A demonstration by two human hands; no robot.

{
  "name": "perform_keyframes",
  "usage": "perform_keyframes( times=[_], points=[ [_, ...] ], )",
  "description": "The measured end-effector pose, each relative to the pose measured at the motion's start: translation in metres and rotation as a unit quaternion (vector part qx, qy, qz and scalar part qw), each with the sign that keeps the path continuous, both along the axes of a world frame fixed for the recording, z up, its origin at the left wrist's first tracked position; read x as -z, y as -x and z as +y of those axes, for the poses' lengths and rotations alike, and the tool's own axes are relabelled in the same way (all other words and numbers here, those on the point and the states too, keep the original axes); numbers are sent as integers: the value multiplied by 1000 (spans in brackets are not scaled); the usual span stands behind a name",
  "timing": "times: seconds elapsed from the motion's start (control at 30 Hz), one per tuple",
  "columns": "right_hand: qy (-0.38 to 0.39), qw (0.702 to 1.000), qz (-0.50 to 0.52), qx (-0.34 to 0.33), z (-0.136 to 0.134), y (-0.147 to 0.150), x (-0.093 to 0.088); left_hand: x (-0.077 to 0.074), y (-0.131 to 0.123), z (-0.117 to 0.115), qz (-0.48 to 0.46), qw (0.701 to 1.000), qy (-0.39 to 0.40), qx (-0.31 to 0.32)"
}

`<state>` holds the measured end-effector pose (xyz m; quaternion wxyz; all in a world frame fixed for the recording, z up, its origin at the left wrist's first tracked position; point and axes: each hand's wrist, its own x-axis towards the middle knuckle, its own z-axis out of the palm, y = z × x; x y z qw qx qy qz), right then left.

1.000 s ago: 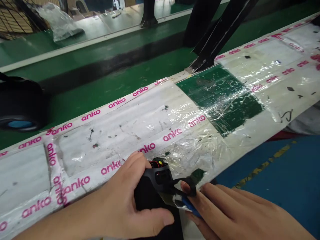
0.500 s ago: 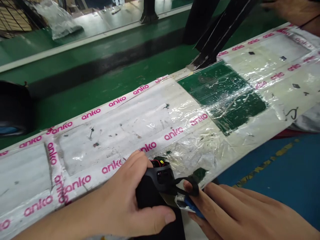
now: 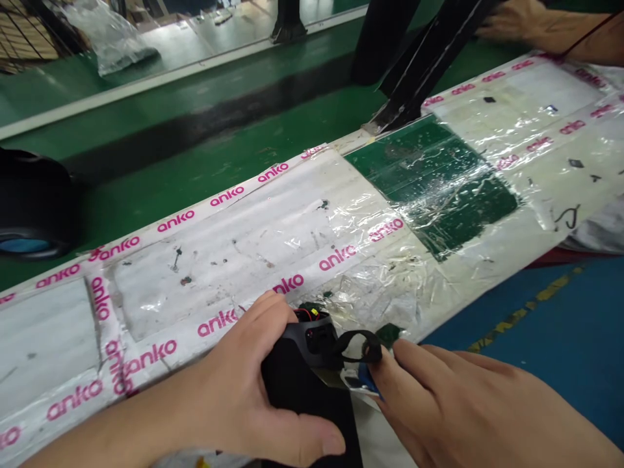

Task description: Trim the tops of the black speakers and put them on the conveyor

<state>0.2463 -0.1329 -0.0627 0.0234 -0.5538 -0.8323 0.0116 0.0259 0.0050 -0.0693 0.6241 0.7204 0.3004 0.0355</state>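
My left hand (image 3: pixel 253 383) is wrapped around a black housing (image 3: pixel 302 383) with a grey rim, like a portable speaker body. Through the opening at its top, red and yellow wires (image 3: pixel 309 315) show. A black strap (image 3: pixel 358 341) curves in a loop from the rim to the fingertips of my right hand (image 3: pixel 453 396), which are closed on it. Beneath those fingertips is a shiny silver and blue piece (image 3: pixel 368 379), partly covered; I cannot make out its kind.
Worn white sheets with pink "anko" tape (image 3: pixel 224 195) cover the bench. At the left stands another black rounded housing (image 3: pixel 36 201). Black posts (image 3: pixel 429 71) rise behind the bench. Another person's hand (image 3: pixel 517 23) is at the upper right. A plastic bag (image 3: pixel 110 39) lies at the back.
My right hand has shifted slightly up, and the strap's loop has opened wider. The left hand's grip stays the same. The other person's hand has moved left.
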Motion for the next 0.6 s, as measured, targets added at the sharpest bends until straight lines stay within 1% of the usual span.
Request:
perform_keyframes(
  times=[0.07, 0.13, 0.23, 0.33, 0.4, 0.43, 0.47, 0.53, 0.57, 0.6],
  points=[
    [1, 1000, 5, 0, 4, 0, -1, 1, 0, 0, 1, 1000, 16, -6],
    [7, 1000, 20, -1, 9, 1, -5, 2, 0, -1, 0, 1000, 14, -7],
    [41, 998, 50, 1, 19, 1, -11, 5, 1, -1, -5, 1000, -26, 3],
    [103, 992, 69, 5, 26, -5, -12, 7, 1, -2, -3, 998, -60, 4],
    [133, 988, 78, -2, 25, -11, -10, 5, 1, -4, 9, 997, -72, -1],
    [133, 987, 90, -4, 23, -13, -10, 4, 1, -5, 21, 996, -81, -2],
    [122, 986, 110, 5, 18, -15, -9, 1, 1, -7, 39, 995, -96, -4],
    [76, 977, 192, 60, 7, -12, -7, -6, 1, -10, 94, 985, -147, -14],
    [58, 960, 256, 96, 1, -7, -6, -10, 1, -11, 125, 976, -177, -20],
    [50, 935, 325, 131, -5, -1, -5, -14, 1, -12, 152, 968, -199, -19]
  ],
)
